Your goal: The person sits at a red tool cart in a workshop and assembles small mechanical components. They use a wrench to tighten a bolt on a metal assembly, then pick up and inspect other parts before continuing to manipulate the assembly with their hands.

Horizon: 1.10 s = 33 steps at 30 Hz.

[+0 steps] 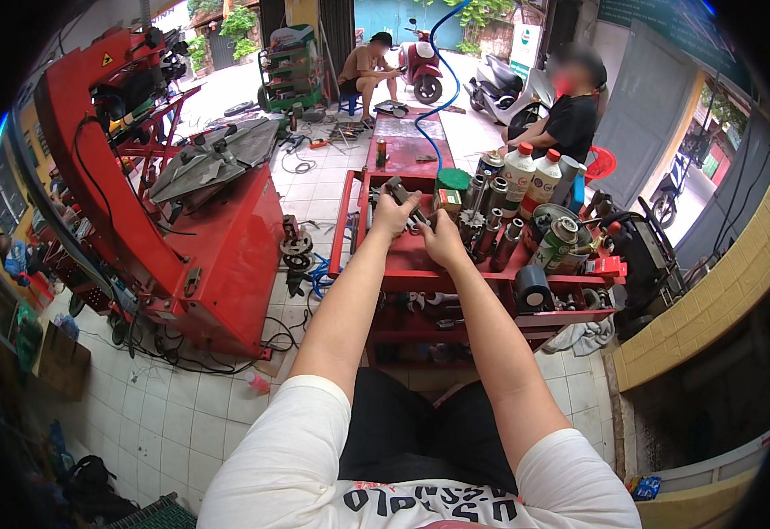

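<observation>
Over the red tool cart, both my hands are closed on one dark grey, elongated metal piece with a thicker far end; its exact kind is unclear. My left hand grips it below that thick end. Lower and to the right, my right hand has its fingers closed around the near end, which they partly cover. Just beyond the right hand stands a container with a green lid. Several metal sockets and cylinders stand to its right, close to that hand.
Bottles with red caps and a spray can crowd the cart's right side. A blue hose hangs down ahead. At left stands a red machine. One person sits far off; another is at right.
</observation>
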Tool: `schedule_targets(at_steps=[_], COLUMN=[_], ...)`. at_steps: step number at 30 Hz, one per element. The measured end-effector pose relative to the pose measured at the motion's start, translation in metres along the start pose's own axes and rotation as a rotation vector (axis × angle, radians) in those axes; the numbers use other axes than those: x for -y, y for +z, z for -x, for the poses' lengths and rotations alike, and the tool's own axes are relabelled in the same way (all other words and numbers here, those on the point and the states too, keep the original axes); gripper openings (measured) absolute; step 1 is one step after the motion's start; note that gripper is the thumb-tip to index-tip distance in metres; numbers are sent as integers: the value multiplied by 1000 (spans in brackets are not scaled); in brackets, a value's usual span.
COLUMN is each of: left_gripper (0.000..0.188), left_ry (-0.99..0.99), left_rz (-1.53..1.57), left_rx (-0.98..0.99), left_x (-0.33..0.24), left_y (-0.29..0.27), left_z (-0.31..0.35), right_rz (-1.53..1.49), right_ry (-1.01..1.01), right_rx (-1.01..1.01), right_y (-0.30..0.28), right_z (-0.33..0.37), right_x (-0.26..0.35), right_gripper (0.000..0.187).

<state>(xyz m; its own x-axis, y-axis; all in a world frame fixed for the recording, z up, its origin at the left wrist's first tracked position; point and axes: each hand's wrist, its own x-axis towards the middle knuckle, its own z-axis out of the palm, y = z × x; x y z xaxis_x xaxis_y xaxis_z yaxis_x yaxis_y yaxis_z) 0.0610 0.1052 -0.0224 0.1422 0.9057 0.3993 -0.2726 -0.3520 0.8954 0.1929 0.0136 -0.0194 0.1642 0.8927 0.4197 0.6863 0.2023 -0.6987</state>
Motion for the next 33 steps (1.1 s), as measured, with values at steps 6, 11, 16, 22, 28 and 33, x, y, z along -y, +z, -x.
schedule_targets(at_steps=[6,11,16,22,28,33], left_gripper=[48,52,53,46,51,63], left_ry=[23,19,22,21,-16,-19], left_rz=[-81,-61,32,-47,-58,81], left_rx=[6,-47,-38,-20,-74,-24], left_x=[1,3,6,3,-10,-10], left_y=[3,-4,0,-7,3,5], left_z=[-2,-1,-2,-6,5,1], right_rz=[36,-66,22,-106,-44,-200], right_ry=[46,-1,12,34,9,-11], right_rx=[116,-23,10,125,176,109], right_y=[3,6,0,5,6,9], right_z=[-6,2,-1,-5,-5,-7], right_x=[-13,5,-1,-6,-12,-15], right_gripper=[28,32,35,24,28,31])
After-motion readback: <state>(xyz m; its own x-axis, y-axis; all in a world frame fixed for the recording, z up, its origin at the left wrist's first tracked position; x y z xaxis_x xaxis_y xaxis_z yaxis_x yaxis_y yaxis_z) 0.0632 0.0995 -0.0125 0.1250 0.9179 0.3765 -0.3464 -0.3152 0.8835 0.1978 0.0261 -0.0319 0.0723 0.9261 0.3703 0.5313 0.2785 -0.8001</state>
